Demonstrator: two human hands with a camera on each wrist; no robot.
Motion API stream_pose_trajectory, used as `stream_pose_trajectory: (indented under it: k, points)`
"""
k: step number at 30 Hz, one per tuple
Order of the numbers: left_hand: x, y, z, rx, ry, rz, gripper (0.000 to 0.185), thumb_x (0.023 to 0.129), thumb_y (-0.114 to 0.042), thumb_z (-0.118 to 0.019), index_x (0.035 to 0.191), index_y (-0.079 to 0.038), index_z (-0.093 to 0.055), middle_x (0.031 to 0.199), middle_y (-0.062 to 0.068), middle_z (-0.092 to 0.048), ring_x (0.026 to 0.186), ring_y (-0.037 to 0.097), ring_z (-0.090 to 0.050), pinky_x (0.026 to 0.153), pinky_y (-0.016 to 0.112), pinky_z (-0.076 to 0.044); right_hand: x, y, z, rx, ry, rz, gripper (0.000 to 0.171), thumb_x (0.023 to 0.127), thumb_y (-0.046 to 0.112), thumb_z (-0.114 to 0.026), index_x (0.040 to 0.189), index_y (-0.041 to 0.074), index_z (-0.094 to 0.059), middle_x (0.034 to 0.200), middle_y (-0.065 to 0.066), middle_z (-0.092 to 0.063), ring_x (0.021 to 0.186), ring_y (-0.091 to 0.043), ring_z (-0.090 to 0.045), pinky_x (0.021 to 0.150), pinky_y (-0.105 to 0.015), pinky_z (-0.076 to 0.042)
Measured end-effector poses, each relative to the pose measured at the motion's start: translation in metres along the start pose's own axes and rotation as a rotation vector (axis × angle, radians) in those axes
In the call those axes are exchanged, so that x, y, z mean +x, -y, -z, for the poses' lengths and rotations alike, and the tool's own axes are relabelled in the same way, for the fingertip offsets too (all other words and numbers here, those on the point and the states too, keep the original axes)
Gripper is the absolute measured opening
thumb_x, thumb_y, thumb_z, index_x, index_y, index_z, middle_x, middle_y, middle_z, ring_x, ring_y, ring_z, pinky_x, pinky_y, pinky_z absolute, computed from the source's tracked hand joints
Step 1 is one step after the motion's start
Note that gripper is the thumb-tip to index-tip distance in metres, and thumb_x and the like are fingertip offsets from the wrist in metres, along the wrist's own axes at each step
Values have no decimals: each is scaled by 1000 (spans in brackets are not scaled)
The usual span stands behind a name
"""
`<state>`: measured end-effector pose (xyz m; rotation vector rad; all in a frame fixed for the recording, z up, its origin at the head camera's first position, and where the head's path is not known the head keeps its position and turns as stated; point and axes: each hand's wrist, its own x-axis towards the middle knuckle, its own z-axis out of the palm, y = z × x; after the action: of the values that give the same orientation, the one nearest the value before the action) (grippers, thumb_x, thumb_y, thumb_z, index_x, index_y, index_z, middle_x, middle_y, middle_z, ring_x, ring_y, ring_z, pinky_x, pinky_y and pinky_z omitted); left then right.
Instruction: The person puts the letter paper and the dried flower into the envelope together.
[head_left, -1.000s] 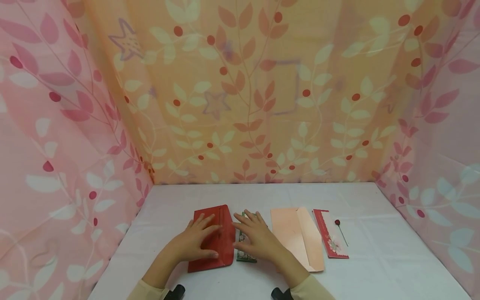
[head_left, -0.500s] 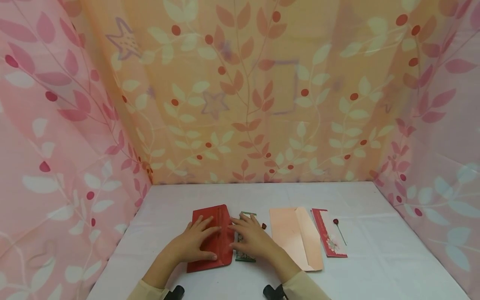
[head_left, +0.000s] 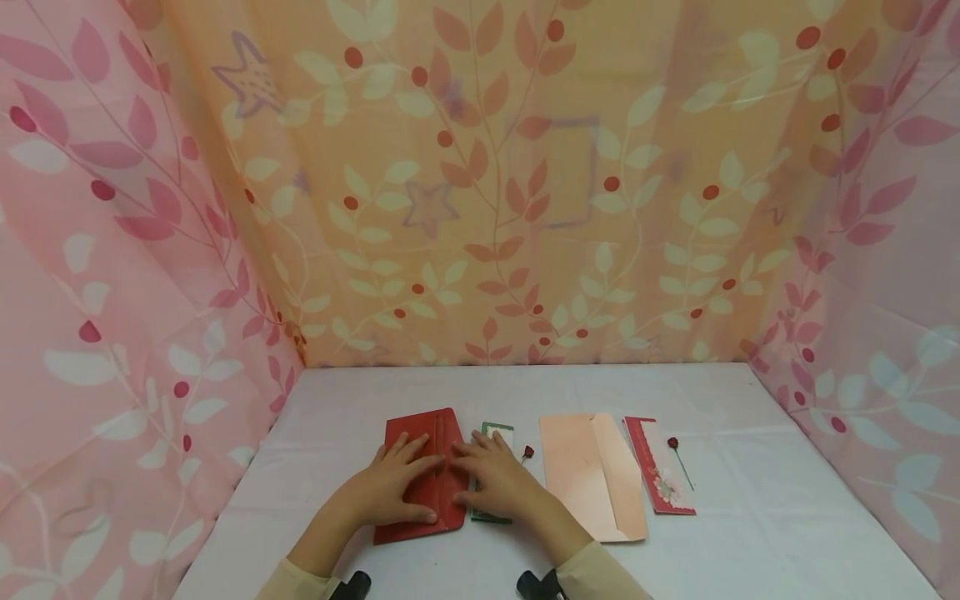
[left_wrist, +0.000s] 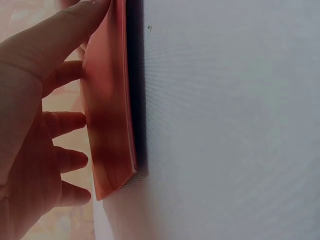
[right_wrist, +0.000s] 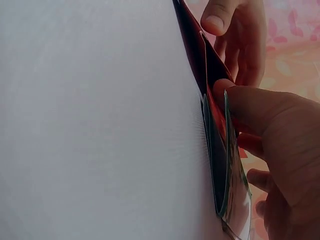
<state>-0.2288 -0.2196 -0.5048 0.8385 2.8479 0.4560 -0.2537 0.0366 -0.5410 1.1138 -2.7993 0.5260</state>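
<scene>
A red envelope (head_left: 408,423) lies on the white table with its flap side to the right. My left hand (head_left: 392,487) rests on it, fingers spread over its left part; the left wrist view shows the thumb along the envelope's near edge. My right hand (head_left: 506,487) reaches across a green-edged card (head_left: 498,429), hiding much of it, and its thumb and fingertips touch the envelope's flap. In the right wrist view, the thumb (right_wrist: 240,97) lies against the red flap, and the folded card (right_wrist: 231,165) stands slightly parted beside it.
Right of the card lies a small dark red rose (head_left: 528,452), partly covered by my right hand. Further right are a peach envelope (head_left: 573,471), a red card with a floral print (head_left: 662,475) and another stemmed rose (head_left: 673,444). Patterned curtains (head_left: 480,208) enclose the table (head_left: 420,575).
My right hand has moved left to the red envelope's flap, uncovering the small rose and more of the green-edged card's top. My left hand stays on the envelope.
</scene>
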Motion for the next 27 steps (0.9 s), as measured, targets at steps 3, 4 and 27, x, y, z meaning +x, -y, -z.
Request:
stream_pose_trajectory:
  k: [3, 4, 27]
  points:
    - [0, -1, 1, -8, 1, -6, 85, 81, -70, -72, 152, -29, -49, 167, 14, -30, 153, 52, -17, 113, 77, -20, 0, 1, -1, -15, 14, 4, 56, 91, 51, -72, 140, 24, -64, 155, 1, -51, 150, -36, -37, 121, -63, -21]
    - [0, 0, 1, -4, 2, -7, 86, 81, -71, -72, 152, -29, -48, 167, 14, -29, 153, 52, -17, 113, 77, -20, 1, 1, -2, -17, 19, 5, 56, 91, 51, -72, 140, 24, -64, 155, 1, -51, 150, -35, -37, 122, -63, -21]
    - [3, 10, -1, -30, -16, 30, 83, 77, -69, -77, 147, -33, -51, 166, 15, -31, 152, 48, -24, 113, 75, -24, 3, 3, 0, 110, 72, 19, 55, 93, 43, -73, 139, 15, -64, 155, -5, -52, 150, -26, -39, 124, -54, -22]
